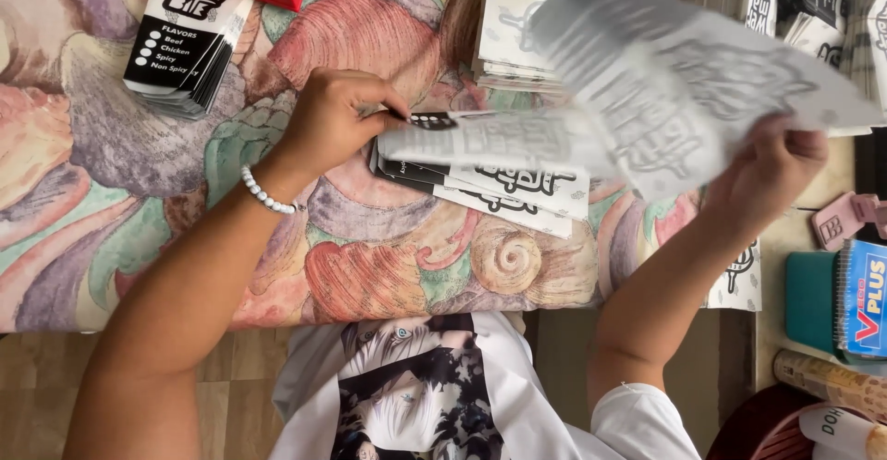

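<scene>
Left hand (pixel 334 120), with a white bead bracelet (pixel 266 194) at the wrist, is closed in a pinch on the end of a flat black-and-white printed card sleeve (pixel 499 137), held just above a small fanned pile of similar sleeves (pixel 499 192) on the floral-patterned cloth surface (pixel 120 211). Right hand (pixel 771 169) is closed on the edge of a blurred white printed sheet (pixel 684 81), raised and tilted above the surface. A taller stack of printed sheets (pixel 508 40) lies behind.

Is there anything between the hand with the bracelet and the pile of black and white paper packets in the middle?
Nothing visible. The left hand already rests on the top packet of the small stack on the patterned cloth. The right hand holds up another flat packet, blurred.
</scene>
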